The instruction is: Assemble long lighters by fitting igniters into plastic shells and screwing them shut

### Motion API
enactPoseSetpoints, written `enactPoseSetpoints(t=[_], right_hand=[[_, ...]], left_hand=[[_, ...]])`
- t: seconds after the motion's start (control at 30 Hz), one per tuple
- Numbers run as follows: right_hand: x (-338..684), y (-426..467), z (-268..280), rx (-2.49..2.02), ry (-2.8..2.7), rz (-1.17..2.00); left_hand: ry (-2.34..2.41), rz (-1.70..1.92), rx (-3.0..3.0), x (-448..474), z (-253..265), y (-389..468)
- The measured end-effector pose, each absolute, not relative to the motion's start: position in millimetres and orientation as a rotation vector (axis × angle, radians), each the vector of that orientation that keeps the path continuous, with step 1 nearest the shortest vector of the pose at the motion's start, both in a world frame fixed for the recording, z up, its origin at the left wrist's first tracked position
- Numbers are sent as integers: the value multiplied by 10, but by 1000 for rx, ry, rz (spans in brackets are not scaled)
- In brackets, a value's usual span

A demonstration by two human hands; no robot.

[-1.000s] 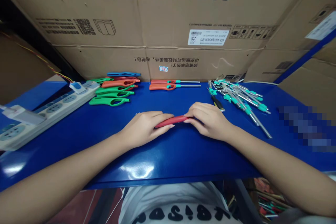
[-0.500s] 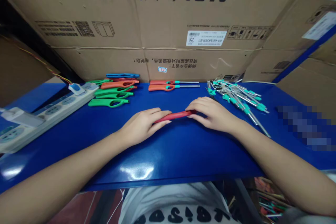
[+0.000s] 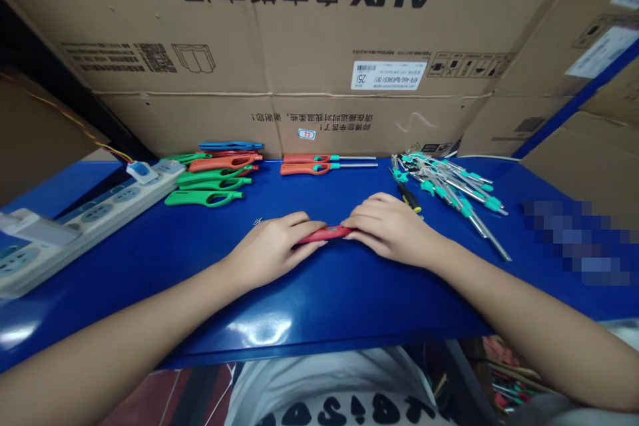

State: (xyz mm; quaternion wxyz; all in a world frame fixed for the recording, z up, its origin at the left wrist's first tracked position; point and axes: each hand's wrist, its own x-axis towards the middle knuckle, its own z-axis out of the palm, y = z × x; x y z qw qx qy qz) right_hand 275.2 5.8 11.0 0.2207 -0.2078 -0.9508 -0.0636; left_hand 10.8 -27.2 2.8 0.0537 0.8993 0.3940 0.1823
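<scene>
Between my two hands is a red lighter handle (image 3: 327,233), lying almost level just above the blue table. My left hand (image 3: 269,247) pinches its left end with fingers and thumb. At the other end my right hand (image 3: 392,231) is closed on the handle, its fingertips covering that tip. Just behind my right hand lies a screwdriver (image 3: 409,197) with a black and yellow grip, partly hidden. Some tiny metal pieces (image 3: 258,220) show beside my left knuckles, too small to name.
Green lighter handles (image 3: 204,198) lie back left with orange and blue ones. Two orange lighters (image 3: 305,169) with metal tubes lie along the cardboard wall (image 3: 299,46). Several metal tubes with teal parts (image 3: 466,205) are heaped right. A power strip (image 3: 92,216) runs along the left.
Both hands have drawn closer together, with the right shifting left, so less of the red handle shows. The screwdriver and tiny metal pieces are now uncovered.
</scene>
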Motion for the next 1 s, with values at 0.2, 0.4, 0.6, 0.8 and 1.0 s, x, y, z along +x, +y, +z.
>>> enactPoseSetpoints(t=[0.2,0.4,0.6,0.8,1.0], right_hand=[[2843,147,143,-652,-2662,-163],[2817,133,122,-725,-2714,-242],[2785,119,68,-742,-2730,-189],[2850,195,98,-937,-2718,-123],[3147,373,163,-1214,-2633,-186]], left_hand=[[1196,600,2682,79,27,-213],[1167,624,2648,79,11,-223],[1163,610,2643,101,11,-223],[1310,586,2714,56,12,-171],[1423,604,2754,-1,56,-128]])
